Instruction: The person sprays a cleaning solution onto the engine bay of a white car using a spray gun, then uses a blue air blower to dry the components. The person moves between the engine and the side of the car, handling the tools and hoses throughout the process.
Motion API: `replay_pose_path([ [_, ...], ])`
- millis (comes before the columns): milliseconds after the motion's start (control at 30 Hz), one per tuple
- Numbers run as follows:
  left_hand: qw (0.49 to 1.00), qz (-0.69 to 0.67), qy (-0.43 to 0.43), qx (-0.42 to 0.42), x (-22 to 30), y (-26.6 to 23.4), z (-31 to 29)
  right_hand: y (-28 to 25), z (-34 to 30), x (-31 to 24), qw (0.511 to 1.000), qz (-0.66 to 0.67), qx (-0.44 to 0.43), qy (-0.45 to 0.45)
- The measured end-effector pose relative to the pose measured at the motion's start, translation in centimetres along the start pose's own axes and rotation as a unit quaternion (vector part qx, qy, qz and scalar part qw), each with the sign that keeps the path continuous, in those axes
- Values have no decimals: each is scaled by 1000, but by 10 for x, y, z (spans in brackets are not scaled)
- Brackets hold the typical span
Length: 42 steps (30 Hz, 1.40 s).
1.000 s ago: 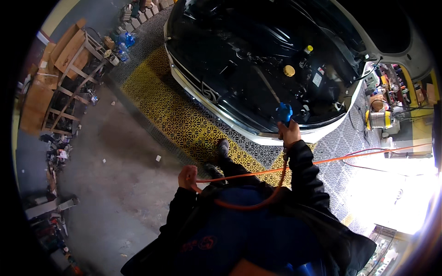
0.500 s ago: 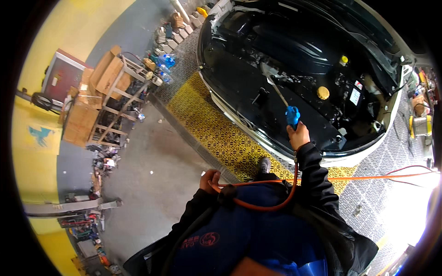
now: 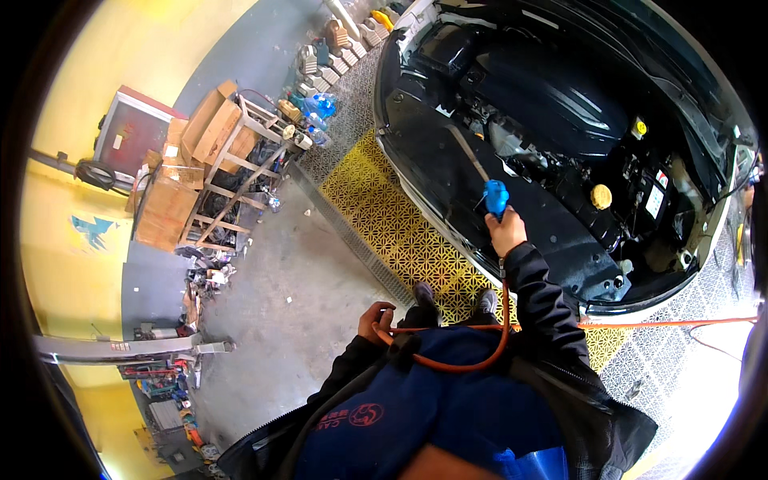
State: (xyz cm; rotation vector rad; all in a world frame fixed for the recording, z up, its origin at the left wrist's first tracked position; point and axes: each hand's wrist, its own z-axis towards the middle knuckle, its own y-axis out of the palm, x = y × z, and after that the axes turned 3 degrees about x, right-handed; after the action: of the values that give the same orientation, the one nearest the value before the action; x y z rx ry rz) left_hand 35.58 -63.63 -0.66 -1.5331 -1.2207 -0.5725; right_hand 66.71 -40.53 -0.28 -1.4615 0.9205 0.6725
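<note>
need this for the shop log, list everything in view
Nozzle gun: 1, blue, right of centre
Hose: 1, orange, lower centre
Car: 1, white, upper right
Round caps: 2, yellow, inside car
Floor tiles: many, yellow and grey, centre
Cardboard: several pieces, brown, left
Rack: 1, greyish, beside cardboard
Plastic bottles: several, blue, beyond rack
Stepped blocks: several, grey, top centre
Panel: 1, reddish grey, upper left
Clutter: many, mixed, lower left
Shoes: 2, dark, centre
Left hand: 1, black-sleeved, at hose bend
Right hand: 1, black-sleeved, gripping nozzle gun
</note>
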Motion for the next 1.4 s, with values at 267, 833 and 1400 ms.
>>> replay_pose_path([
  [267,994,-64,36,-79,-27,-47,87,90,48,-36,999,3,-33,10],
  [833,915,-50,205,-345,5,-130,296,89,43,-151,976,-201,29,77],
  [1400,829,-40,101,-548,69,5,298,-52,-202,-86,860,-101,368,338],
])
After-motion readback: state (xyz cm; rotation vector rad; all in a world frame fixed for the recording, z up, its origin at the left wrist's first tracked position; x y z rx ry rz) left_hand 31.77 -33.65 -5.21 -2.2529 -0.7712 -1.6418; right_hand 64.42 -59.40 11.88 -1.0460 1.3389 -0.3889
